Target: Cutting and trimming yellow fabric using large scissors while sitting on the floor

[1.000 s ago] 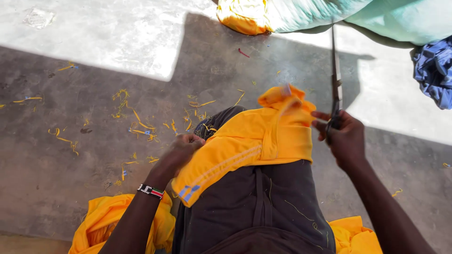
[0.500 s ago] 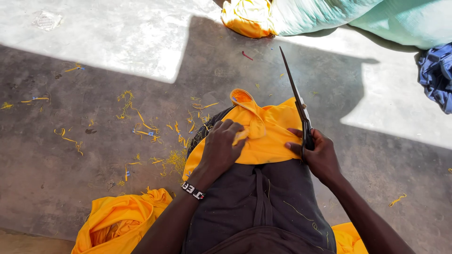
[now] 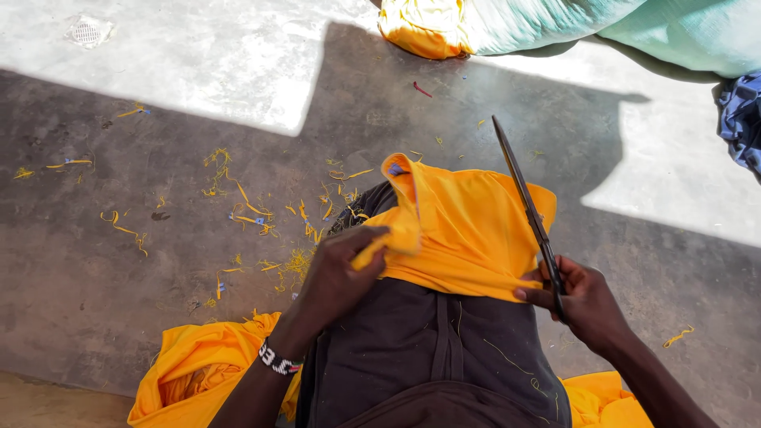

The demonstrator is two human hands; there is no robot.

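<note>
Left hand (image 3: pixel 337 273) closed, pinching a fold of the yellow-orange cloth (image 3: pixel 468 230) between thumb and fingers; beaded band (image 3: pixel 277 361) on the wrist. Right hand (image 3: pixel 579 297) clamped round the handles of dark scissors (image 3: pixel 527 210), thumb also pressed on the cloth's lower right edge; blades together, pointing up and slightly left across the cloth's right side. Hands well apart, cloth stretched between them. Cloth draped over the knee in dark trousers (image 3: pixel 428 349), above the concrete floor (image 3: pixel 158 261), roughly midway between its left and right edges in view; more of the same cloth bunched on the floor at the lower left (image 3: pixel 198 372) and lower right. Yellow thread scraps (image 3: pixel 254 214) scattered on the floor left of the knee, in shadow. Another yellow-orange bundle (image 3: pixel 420 28) at the far edge, touching a pale green sack (image 3: pixel 571 20). Blue patterned fabric (image 3: pixel 741 119) at the right edge. Small round drain (image 3: pixel 87 32) at the far left corner, in sunlight.
</note>
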